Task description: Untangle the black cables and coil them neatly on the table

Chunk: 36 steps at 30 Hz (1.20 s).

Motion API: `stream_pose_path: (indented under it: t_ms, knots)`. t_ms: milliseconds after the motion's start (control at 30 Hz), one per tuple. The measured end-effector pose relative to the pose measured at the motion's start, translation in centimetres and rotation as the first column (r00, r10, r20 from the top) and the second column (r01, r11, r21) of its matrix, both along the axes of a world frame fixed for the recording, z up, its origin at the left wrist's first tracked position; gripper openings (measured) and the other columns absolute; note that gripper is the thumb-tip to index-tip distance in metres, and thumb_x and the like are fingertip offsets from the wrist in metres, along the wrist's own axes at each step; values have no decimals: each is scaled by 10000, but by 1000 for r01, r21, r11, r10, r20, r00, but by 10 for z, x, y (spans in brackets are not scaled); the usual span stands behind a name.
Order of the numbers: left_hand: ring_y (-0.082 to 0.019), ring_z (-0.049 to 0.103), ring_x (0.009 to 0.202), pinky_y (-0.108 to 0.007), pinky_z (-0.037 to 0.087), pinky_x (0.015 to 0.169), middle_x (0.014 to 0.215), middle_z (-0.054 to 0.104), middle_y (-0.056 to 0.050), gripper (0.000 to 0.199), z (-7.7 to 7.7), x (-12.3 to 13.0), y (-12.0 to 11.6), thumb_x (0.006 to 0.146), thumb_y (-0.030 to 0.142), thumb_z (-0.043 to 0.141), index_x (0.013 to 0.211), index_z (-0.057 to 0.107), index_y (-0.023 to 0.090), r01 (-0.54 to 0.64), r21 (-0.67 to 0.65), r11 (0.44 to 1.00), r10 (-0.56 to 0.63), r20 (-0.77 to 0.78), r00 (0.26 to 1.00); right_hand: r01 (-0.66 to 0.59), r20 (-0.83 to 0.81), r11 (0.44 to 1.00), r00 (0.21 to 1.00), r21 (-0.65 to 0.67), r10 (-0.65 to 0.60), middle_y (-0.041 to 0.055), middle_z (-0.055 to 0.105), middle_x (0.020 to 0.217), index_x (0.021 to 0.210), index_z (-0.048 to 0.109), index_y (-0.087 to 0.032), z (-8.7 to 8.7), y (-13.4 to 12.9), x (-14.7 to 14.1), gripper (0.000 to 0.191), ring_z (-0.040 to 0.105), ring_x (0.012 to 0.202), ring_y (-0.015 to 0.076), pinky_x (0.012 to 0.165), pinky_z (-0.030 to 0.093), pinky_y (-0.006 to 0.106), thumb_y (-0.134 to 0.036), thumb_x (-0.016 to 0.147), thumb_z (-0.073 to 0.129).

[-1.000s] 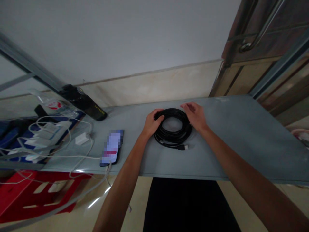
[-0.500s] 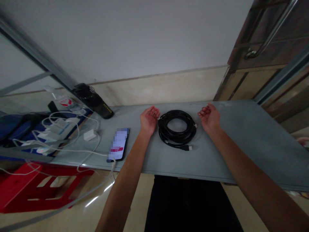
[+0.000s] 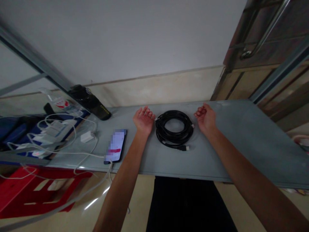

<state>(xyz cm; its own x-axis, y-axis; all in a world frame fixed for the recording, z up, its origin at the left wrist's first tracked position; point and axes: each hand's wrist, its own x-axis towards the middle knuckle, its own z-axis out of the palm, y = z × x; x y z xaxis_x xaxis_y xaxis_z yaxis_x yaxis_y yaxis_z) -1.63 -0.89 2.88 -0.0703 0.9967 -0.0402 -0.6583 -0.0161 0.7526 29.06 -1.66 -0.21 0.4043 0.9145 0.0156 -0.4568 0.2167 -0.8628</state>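
A coiled black HDMI cable lies on the grey tabletop, one plug pointing right along its near side. Just left of the coil rests my left hand, palm up, with its fingers loosely curled, apart and holding nothing. My right hand is on the other side, a small gap away from the coil. Its palm is turned up and inward; the fingers are half bent and nothing shows in them.
Left of my left arm lies a phone with a white cable plugged in. A black bottle leans at the back left, near a power strip and a white charger. Below stands a red stool.
My left hand has moved slightly left, away from the coil, and its fingers have opened more. The whole view has shifted a little. The coil stays where it was on the table.
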Motion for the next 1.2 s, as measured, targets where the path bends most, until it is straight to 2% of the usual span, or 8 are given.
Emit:
stream_pose_path:
  t_ms: [100,333,500,600,700,1200]
  knots:
    - [-141,611,692,-307,504,741,819,659,-21,225,1,2,0,924,429,680,992,745,225,8,-12,1000,-8,41,999,8,-70,1000,998,-4,-9,-30,501,711,738,478,-295,2,-1,-3,447,445,582,162,596,456,349,-586,811,809]
    - [-155,605,677,-332,510,743,809,659,-23,241,1,1,0,914,464,695,992,737,240,4,24,1000,-3,-30,1000,27,-165,1000,986,-15,-29,-39,534,667,712,540,-277,6,-3,-7,374,444,554,145,535,449,306,-463,839,839]
    - [-145,608,661,-315,497,706,791,657,-15,208,5,4,-3,960,404,670,993,751,214,15,-18,1000,-13,94,995,14,-249,999,968,-29,-20,-44,559,647,699,574,-252,9,-4,-7,327,466,539,119,527,448,271,-335,927,794]
    - [-141,610,648,-317,489,682,773,660,-16,218,8,6,-4,1006,355,621,1000,758,186,19,-67,998,-6,193,981,15,-246,999,969,-37,-24,-52,554,639,705,565,-249,9,-4,-7,339,462,530,110,520,433,263,-319,967,770]
    - [-142,610,643,-322,483,673,763,663,-15,241,10,7,-5,1033,344,595,1003,760,171,11,-87,996,8,225,974,13,-232,999,973,-30,-20,-58,551,647,714,555,-244,9,-3,-8,361,466,529,101,527,434,257,-338,982,779]
    - [-154,599,660,-332,478,691,795,661,-29,200,6,5,-3,1003,352,640,993,764,195,4,-60,998,8,194,981,8,-244,999,970,-44,-19,-51,548,642,703,560,-233,13,-6,-9,365,464,512,98,504,445,240,-249,1044,691]
